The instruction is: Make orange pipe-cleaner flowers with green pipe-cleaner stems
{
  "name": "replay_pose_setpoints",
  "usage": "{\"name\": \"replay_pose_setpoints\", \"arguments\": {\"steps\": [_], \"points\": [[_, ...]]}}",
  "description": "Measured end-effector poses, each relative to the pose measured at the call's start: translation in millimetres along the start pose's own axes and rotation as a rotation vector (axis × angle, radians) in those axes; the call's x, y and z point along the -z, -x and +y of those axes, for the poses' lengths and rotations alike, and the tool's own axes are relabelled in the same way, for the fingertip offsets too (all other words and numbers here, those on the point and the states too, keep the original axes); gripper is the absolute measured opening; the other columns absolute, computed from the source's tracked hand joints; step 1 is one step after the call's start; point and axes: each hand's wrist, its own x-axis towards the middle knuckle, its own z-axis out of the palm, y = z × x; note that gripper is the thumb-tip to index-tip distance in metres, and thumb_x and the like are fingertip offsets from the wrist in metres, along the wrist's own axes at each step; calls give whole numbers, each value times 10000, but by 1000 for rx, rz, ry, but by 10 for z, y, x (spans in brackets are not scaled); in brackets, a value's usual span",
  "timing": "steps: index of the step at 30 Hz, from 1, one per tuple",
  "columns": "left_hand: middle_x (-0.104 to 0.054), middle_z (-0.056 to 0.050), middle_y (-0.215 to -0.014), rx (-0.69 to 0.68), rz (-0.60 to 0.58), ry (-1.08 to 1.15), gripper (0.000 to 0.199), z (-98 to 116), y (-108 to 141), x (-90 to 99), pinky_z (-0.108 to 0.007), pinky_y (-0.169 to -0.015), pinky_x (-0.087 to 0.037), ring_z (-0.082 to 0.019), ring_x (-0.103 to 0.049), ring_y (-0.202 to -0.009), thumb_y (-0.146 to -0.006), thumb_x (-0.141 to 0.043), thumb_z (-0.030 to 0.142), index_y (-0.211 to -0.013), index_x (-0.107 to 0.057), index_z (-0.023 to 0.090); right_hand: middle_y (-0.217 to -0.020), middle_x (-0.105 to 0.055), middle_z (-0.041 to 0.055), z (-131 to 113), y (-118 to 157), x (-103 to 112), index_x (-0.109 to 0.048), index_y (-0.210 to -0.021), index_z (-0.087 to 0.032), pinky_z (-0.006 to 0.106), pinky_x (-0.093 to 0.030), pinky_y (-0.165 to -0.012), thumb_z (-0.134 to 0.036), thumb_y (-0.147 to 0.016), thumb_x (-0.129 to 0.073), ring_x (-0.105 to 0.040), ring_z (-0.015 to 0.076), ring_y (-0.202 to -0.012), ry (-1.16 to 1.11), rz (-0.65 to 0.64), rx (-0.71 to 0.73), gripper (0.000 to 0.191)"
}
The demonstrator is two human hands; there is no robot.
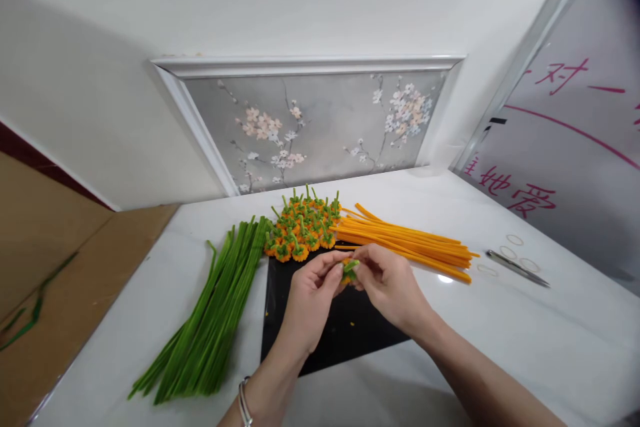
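Observation:
Between my two hands is a small orange pipe-cleaner pumpkin point(349, 272) with a green top. My left hand point(316, 283) pinches it from the left, thumb and fingers pressed together. From the right, my right hand point(385, 280) grips it with thumb and forefinger near the green part. Fingertips hide much of the piece. Both hands are above a black mat point(345, 327). Just beyond them stands a cluster of similar orange pumpkins point(300, 227) with green stems pointing up.
A bundle of green pipe cleaners point(215, 320) lies left, orange pipe cleaners point(400, 238) right. Tweezers point(519, 268) and several pale rubber bands point(507, 252) are farther right on the white table point(540, 340). A cardboard box point(75, 280) borders the left side; a wall point(300, 7) rises behind.

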Motion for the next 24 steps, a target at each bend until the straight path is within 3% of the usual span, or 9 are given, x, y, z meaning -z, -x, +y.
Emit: {"name": "replay_pose_setpoints", "arguments": {"steps": [8,11,17,21,24], "points": [[-704,-28,-861,97,56,350,132,56,15,-68,-186,-713,-537,-100,-639,-757,-722,-741,185,-850,-722,158,-771,-637,39,-92,-15,9,-546,-775,-198,259,-479,-644,-158,-870,-469,-604,157,-699,165,47,154,129],[-704,-27,-884,106,52,402,134,54,14,-77,-196,-732,-538,-102,-648,-767,-736,-740,194,-863,-716,158,-745,-634,33,-75,-14,9,-544,-774,-201,260,-477,-611,-178,-866,-483,-598,155,-666,124,40,98,113],[-676,-77,-1112,68,-98,447,223,136,51,-61,-270,-875,-520,-165,-650,-962,-865,-612,310,-1020,-694,172,-695,-614,14,-87,-14,49,-547,-868,-186,261,-518,-574,-242,-883,-498,-614,143,-588,-186,42,-54,76],[-632,-70,-1218,34,-210,342,322,145,66,-13,-281,-962,-467,-186,-609,-1077,-832,-650,233,-1153,-637,212,-689,-616,15,-122,-19,60,-564,-873,-181,267,-535,-582,-267,-879,-521,-618,145,-594,-246,47,-64,96],[-613,-68,-1250,-10,-200,156,408,107,60,5,-286,-987,-440,-181,-593,-1093,-819,-661,187,-1216,-586,236,-710,-617,13,-122,-14,55,-553,-908,-185,269,-545,-602,-264,-885,-515,-620,141,-609,-286,35,-54,91]]}}
